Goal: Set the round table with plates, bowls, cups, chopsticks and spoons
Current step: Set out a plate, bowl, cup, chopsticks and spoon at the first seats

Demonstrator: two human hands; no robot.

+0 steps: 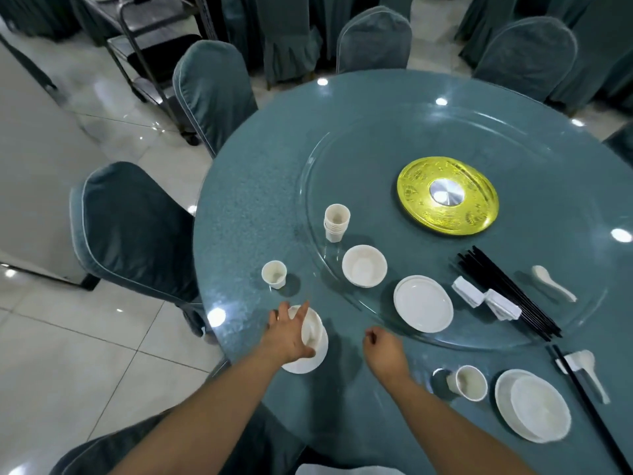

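My left hand grips a white bowl that sits tilted on a white plate at the table's near left edge. A single white cup stands just beyond them. My right hand hovers to the right with its fingers curled and nothing in it. On the glass turntable are a stack of cups, stacked bowls, stacked plates, black chopsticks, white rests and a spoon.
A set place at the near right has a cup, a bowl on a plate, chopsticks and a spoon. A gold disc marks the turntable's centre. Covered chairs ring the table; a trolley stands far left.
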